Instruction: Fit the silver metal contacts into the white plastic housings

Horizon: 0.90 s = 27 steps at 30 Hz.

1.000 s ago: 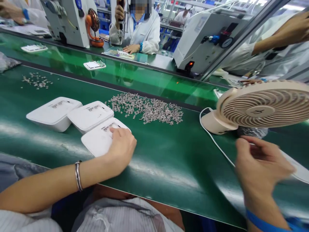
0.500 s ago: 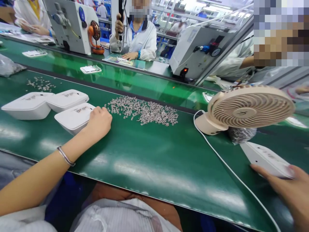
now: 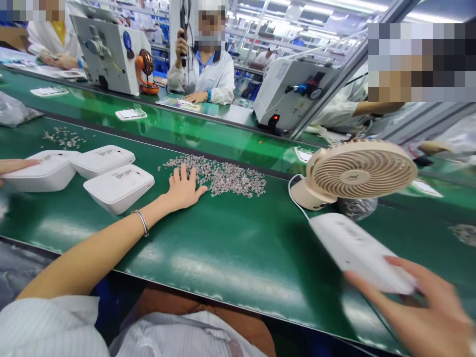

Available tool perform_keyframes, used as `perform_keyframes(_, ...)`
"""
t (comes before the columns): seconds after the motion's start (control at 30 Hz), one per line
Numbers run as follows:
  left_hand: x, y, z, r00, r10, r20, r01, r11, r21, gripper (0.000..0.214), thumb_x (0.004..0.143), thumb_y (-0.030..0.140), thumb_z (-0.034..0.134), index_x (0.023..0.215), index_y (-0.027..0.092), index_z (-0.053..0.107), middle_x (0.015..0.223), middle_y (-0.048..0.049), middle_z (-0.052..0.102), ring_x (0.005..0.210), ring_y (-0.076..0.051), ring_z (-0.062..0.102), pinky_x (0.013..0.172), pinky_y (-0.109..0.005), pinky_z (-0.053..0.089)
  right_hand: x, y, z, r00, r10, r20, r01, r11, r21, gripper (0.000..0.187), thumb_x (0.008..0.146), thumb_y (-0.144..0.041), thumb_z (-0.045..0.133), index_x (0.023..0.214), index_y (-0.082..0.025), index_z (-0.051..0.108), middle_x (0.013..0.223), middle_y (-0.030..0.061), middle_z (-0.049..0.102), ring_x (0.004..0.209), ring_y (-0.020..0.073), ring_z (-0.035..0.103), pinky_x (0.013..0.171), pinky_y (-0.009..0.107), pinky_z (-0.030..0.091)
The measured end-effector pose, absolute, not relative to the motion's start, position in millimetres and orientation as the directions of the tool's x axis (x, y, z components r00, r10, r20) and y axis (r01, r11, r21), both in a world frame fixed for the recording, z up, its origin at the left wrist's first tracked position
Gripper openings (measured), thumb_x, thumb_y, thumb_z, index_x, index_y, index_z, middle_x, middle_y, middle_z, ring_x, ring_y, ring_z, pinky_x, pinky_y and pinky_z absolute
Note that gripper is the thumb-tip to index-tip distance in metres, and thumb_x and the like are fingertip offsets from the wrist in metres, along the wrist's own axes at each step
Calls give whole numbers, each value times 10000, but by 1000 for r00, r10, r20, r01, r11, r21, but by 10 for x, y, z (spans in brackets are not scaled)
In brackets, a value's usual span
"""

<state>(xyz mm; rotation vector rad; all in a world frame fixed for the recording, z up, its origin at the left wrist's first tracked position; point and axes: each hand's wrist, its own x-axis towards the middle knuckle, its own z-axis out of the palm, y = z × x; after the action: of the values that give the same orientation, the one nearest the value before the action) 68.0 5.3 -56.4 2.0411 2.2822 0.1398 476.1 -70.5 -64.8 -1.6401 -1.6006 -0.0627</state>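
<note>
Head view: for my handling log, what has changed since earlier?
The three cases slid left; the left hand let go of the nearest case and moved right to the small parts. The right hand took hold of another case, bringing it left. Someone else's hand reached the leftmost case. Fan and parts stayed put.

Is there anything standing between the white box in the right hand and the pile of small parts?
Yes, a cord: it curves left of the fan, then runs down until the box in the right hand hides it, crossing the way to the parts. The fan itself stands farther back.
</note>
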Motion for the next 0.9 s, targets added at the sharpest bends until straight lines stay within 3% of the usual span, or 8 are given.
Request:
perform_keyframes(0.1,881,99,-581,-50,999,0,987,49,155,682,890,518,273,1420,94,202,1483,-238,164,1330,-417,203,1005,-520,280,4168,-835,-656,-112,776,621,819,426,-385,442,612,-422,746,1013,-337,583,1110,138,546,949,326,594,702,470,519)
perform_keyframes(0.2,1015,102,-590,-37,999,21,984,33,176,684,894,496,293,1418,67,200,1480,-245,166,1326,-428,203,1014,-533,263,3785,-853,-702,-335,728,598,756,587,-291,486,674,-380,697,1118,-269,534,1214,157,475,1050,333,558,814,501,502)
perform_keyframes(0.33,1024,94,-586,-78,995,69,977,62,203,690,889,488,323,1422,70,194,1494,-223,139,1344,-427,140,1045,-548,197,3537,-776,-684,-459,716,525,659,671,-339,556,688,-435,688,1175,-222,522,1326,184,410,1145,342,496,855,506,480)
perform_keyframes(0.47,820,183,-579,-263,957,122,942,227,247,749,885,523,279,1420,18,142,1486,-272,77,1346,-451,76,1049,-576,147,3362,-494,-612,-331,825,459,595,560,-577,510,700,-488,653,1128,-220,579,1331,155,452,1150,306,500,883,488,458)
perform_keyframes(0.63,431,400,-596,-504,859,90,833,456,314,811,869,560,219,1394,-53,141,1450,-346,84,1330,-480,121,1017,-609,189,3126,21,-616,32,965,260,452,218,-865,504,640,-602,617,904,-174,648,1087,132,623,931,249,596,761,396,492)
perform_keyframes(0.73,320,484,-611,-507,860,67,821,457,342,789,872,546,201,1381,-57,190,1441,-337,162,1332,-440,185,1028,-573,214,3057,196,-642,112,972,209,403,148,-903,544,627,-645,596,858,-155,655,903,108,667,809,214,599,717,352,490)
perform_keyframes(0.9,319,550,-632,-336,938,84,881,281,382,667,891,526,206,1413,112,239,1494,-167,204,1353,-305,232,1056,-417,271,3080,258,-690,123,974,191,418,123,-900,573,637,-676,573,839,-148,662,807,83,669,732,194,580,682,328,480)
